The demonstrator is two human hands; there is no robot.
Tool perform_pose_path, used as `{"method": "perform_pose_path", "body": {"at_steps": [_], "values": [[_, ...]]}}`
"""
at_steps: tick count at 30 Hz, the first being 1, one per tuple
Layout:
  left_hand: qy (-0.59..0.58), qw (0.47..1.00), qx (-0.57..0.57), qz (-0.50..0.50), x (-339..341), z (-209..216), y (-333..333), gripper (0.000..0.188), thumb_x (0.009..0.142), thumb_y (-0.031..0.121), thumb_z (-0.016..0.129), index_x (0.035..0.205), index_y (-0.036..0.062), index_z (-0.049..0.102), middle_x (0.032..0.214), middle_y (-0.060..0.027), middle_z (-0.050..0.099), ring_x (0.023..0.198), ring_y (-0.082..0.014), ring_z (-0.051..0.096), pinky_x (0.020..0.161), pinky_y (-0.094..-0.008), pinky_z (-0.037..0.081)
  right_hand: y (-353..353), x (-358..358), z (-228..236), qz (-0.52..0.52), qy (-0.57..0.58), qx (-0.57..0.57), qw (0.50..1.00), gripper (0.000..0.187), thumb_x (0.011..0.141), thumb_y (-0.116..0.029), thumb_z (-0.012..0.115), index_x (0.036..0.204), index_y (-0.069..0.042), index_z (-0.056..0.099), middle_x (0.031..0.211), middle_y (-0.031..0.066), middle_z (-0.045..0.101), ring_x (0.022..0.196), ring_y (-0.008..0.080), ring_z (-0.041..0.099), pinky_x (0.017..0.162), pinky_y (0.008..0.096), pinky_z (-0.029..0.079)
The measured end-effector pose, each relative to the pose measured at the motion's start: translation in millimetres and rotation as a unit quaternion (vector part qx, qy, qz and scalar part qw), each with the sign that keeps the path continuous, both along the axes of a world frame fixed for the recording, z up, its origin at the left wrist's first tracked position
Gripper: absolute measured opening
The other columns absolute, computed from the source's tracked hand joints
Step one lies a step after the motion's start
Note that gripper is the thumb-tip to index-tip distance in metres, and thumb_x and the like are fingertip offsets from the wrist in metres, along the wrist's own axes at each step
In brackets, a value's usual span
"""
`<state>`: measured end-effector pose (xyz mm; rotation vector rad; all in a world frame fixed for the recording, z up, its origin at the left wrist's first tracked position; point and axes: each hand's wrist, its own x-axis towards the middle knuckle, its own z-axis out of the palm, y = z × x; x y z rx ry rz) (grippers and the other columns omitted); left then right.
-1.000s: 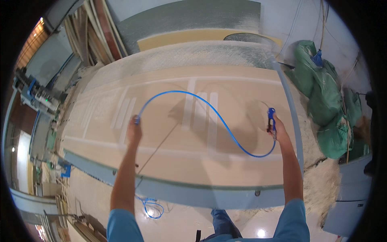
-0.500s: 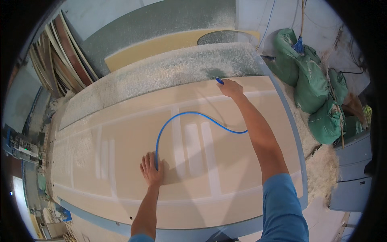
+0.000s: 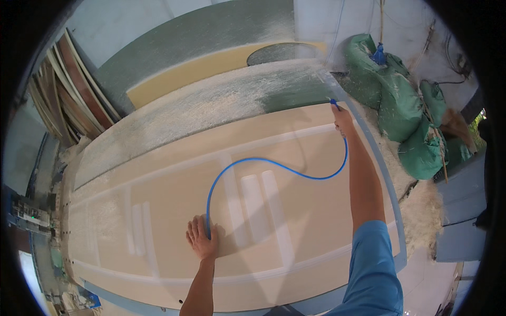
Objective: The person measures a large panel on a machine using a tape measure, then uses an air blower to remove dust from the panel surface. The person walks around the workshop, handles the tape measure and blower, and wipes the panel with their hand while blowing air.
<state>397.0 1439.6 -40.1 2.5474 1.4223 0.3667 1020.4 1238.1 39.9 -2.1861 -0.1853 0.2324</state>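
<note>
A large beige door panel point(image 3: 174, 221) with pale grooved mouldings lies flat before me. At its far right corner my right hand point(image 3: 343, 120) is closed around a blue air blow gun point(image 3: 333, 101), nozzle toward the dusty board beyond. From the gun a thin blue hose point(image 3: 274, 163) curves back over the panel to my left hand point(image 3: 202, 239). That hand rests on the panel with its fingers stretched and spread. The hose passes between thumb and fingers, and its further run is hidden there.
Pale dust covers the grey-green board point(image 3: 174, 139) behind the panel, except a bared dark patch point(image 3: 300, 98). Green sacks point(image 3: 403, 108) stand at the right beside heaped sawdust point(image 3: 424, 218). Wood strips point(image 3: 68, 87) lean at the far left.
My right hand has swept right with the blow gun to the panel's corner. A wider strip of the board is bare of dust. The hose has stretched right; my left hand stays on the panel.
</note>
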Motion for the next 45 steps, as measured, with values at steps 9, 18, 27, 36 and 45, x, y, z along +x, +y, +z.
{"method": "perform_pose_path", "body": {"at_steps": [9,18,27,36,45], "values": [[-0.011,1.0,0.013,-0.001,-0.6,0.1,-3.4,0.066,0.091,0.054,0.057,0.148,0.0211,0.047,0.154,-0.0093,0.043,0.148,-0.0331,0.03,0.121,-0.0546,0.017,32.5,-21.5,-21.2,0.072,0.412,0.195,0.887,0.045,0.095,-0.061,0.057,0.093,-0.017,0.052,0.062,0.0028,0.058,0.048,0.015,0.056,0.04,0.0299,0.041],[-0.012,1.0,0.025,0.002,-2.9,-2.0,-0.1,0.066,0.09,0.053,0.058,0.148,0.0215,0.047,0.153,-0.008,0.045,0.147,-0.0335,0.031,0.121,-0.0537,0.018,144.1,-84.6,-43.2,0.194,0.475,0.199,0.835,0.046,0.096,-0.061,0.056,0.088,-0.016,0.052,0.059,0.003,0.057,0.047,0.0143,0.054,0.041,0.0291,0.038],[-0.018,1.0,0.004,0.004,-4.7,4.4,1.0,0.065,0.092,0.05,0.058,0.147,0.0179,0.047,0.154,-0.0087,0.043,0.148,-0.0328,0.03,0.121,-0.0521,0.017,279.9,-210.1,-76.2,0.324,-0.019,-0.011,0.946,0.052,0.097,-0.053,0.057,0.132,-0.015,0.057,0.076,0.0109,0.069,0.066,0.0251,0.068,0.061,0.0411,0.053],[-0.031,0.999,0.006,-0.006,-2.5,4.5,-0.7,0.064,0.091,0.049,0.06,0.147,0.0195,0.048,0.154,-0.007,0.044,0.147,-0.0311,0.031,0.122,-0.0515,0.016,260.2,-184.5,-67.2,0.24,-0.247,-0.305,0.888,0.042,0.098,-0.043,0.054,0.133,-0.02,0.052,0.1,0.0136,0.074,0.094,0.0324,0.072,0.08,0.0477,0.055],[-0.028,0.999,0.011,-0.014,-3.0,0.8,1.2,0.065,0.089,0.045,0.064,0.146,0.0192,0.048,0.154,-0.0073,0.043,0.147,-0.0333,0.03,0.121,-0.0527,0.018,151.4,-84.9,-62.3,0.132,-0.21,-0.38,0.891,0.038,0.099,-0.045,0.051,0.125,-0.017,0.057,0.099,0.0114,0.074,0.097,0.0308,0.072,0.081,0.0455,0.055]]}}
